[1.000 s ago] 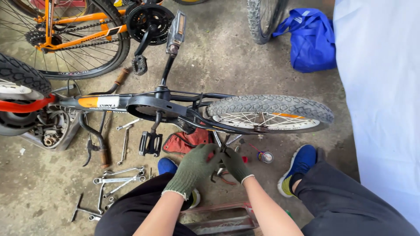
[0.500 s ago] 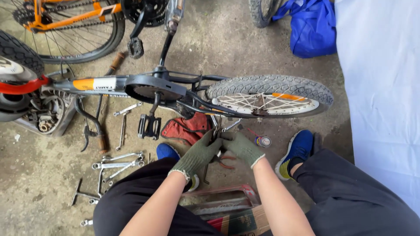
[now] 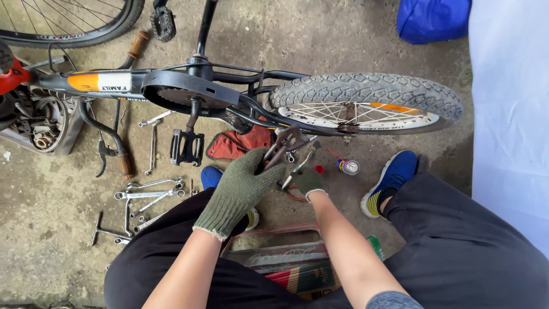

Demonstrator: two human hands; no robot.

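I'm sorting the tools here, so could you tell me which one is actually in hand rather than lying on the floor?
The pliers, gripped by the gloved left hand just below the rear wheel. The wrenches lie loose on the concrete to the left, untouched.

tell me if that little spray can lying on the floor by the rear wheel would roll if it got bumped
Probably yes: the spray can appears to lie on its side on the concrete floor, and it is round. It looks small, so likely light. The blue shoe beside it might stop it.
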